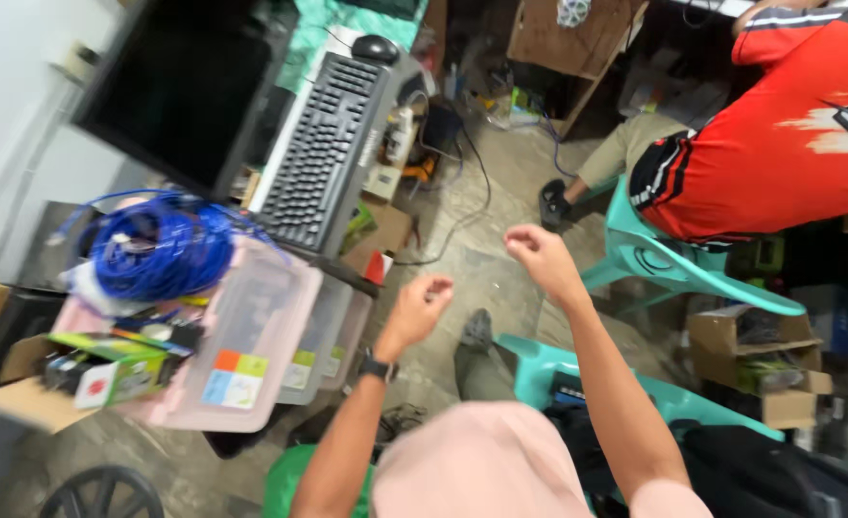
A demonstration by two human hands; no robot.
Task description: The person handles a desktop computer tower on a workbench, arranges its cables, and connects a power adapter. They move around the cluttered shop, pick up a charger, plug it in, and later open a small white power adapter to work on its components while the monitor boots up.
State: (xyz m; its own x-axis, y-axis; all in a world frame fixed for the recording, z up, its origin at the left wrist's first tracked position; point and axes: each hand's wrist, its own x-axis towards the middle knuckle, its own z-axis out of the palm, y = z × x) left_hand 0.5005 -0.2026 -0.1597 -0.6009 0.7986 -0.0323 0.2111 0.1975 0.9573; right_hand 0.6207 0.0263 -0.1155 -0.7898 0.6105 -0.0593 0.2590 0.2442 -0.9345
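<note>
Here, left hand [422, 305] loosely curled, empty, mid-frame; right hand [539, 257] likewise curled, empty. Blue cable coil [160, 247] lies left of frame; left hand nearer.

cable coil [160, 247] on bins [251, 355], keyboard [326, 149] behind, chair [678, 264] right
</note>
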